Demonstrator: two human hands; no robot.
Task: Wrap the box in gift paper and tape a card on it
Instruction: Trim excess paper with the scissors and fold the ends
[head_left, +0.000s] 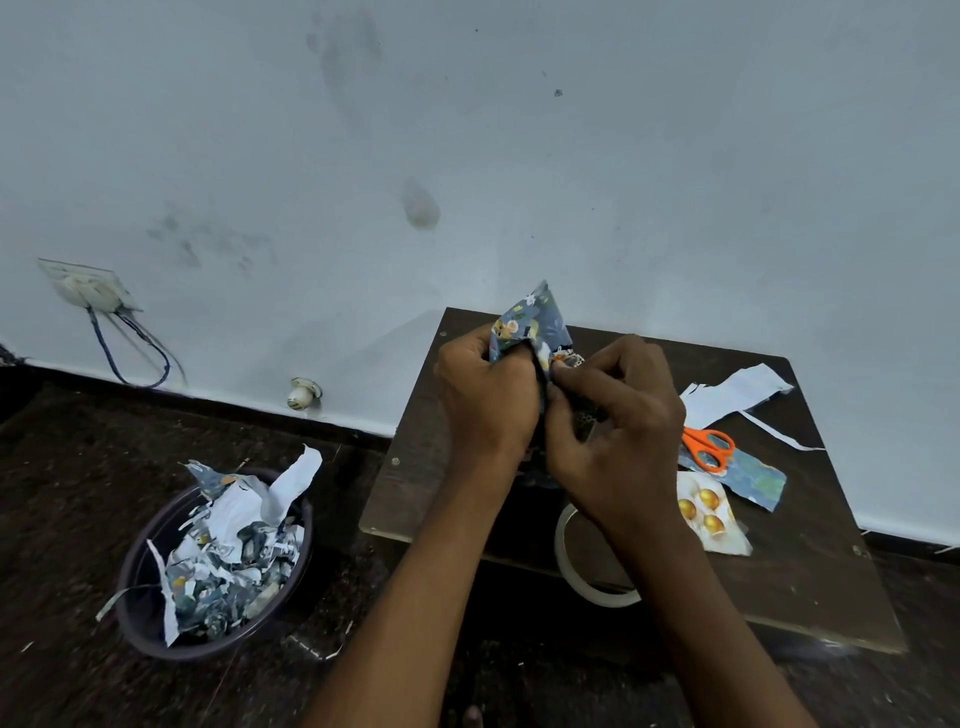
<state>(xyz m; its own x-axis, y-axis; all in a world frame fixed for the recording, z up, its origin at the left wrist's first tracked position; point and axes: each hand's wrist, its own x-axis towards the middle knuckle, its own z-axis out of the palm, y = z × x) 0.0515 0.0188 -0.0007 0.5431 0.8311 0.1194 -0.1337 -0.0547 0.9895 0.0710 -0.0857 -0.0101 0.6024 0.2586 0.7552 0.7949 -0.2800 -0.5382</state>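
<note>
Both forearms reach up from six o'clock to meet over the bench (810, 587). Her left hand (485, 400) is curled round the box (527, 330), held above the bench and mostly covered in blue gift paper; the right hand (618, 415) pinches a paper fold at its end. I'd judge the wrapping well on, the ends unsealed. Tape roll (582, 566) lies at five o'clock from the hands, card (709, 512) and scissors (709, 447) at three to four o'clock, unused. Scrap bowl (218, 561) sits at eight o'clock on the floor.

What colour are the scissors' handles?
Orange, on the scissors at the table's right, in the head view.
</note>
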